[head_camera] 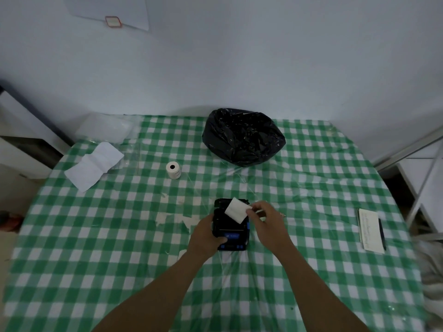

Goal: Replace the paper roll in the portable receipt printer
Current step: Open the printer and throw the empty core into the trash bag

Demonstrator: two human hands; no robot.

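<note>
Green checked tablecloth [96, 236], dim room. We steady the printer [231, 226] mid-table with our left hand [207, 232] wrapped around its side, so it can't slide. Right hand [265, 218] pinches the paper tail [236, 210] over the open bay. Another roll [173, 170] stands upright well apart, black bag [243, 136] behind.

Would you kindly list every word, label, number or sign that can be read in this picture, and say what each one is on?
No text here can be read.
Printer: blue label with pale marks, too blurred to read.
Notepad: handwritten lines, too small to read.
Spare paper roll: faint marks on its side, illegible.
Unfolded sheet: faint print, illegible.
Paper on the wall: red-bordered label, blank or too blurred to tell.
</note>
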